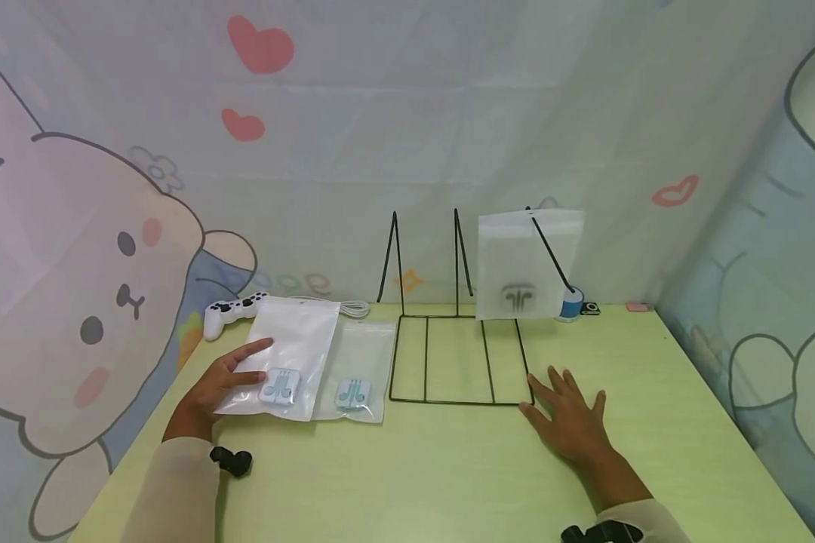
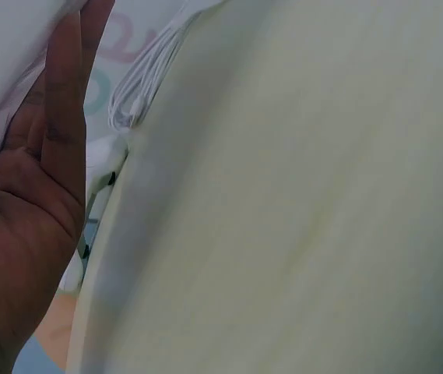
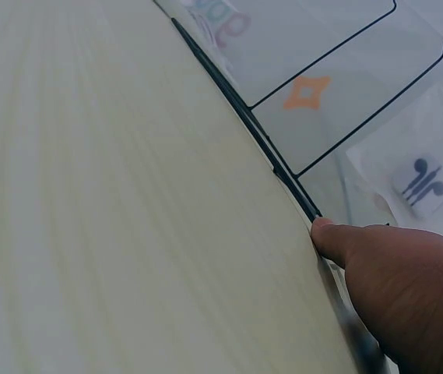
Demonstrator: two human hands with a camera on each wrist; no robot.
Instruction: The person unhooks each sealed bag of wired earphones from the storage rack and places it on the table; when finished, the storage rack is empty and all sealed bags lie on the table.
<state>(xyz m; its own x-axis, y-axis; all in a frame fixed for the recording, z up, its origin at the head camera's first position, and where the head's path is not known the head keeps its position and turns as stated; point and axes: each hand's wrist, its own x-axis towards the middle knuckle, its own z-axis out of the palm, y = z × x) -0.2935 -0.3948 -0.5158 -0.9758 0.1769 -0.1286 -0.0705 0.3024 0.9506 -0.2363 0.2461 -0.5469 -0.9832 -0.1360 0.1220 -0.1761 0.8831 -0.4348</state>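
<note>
My left hand (image 1: 210, 388) holds the left edge of a white plastic bag (image 1: 299, 324) with boxed earphones (image 1: 281, 386) inside. The bag overlaps a second plastic bag (image 1: 370, 354), which lies on the table with another earphone case (image 1: 352, 394) in it. A black wire display rack (image 1: 462, 403) stands right of them. From its right-hand hook hangs a third plastic bag (image 1: 505, 256), whose earphones show dark through it. With fingers spread, my right hand (image 1: 573, 422) lies at the rack's front right corner. In the right wrist view, its thumb (image 3: 334, 238) touches the wire end.
Behind the bags lie a white game controller (image 1: 234, 311) and a coiled white cable (image 1: 355, 308). At the back right are a blue and white round container (image 1: 571, 305), a small black item (image 1: 590, 308) and a pink piece (image 1: 638, 307). A printed cloth (image 1: 407, 136) backs the table.
</note>
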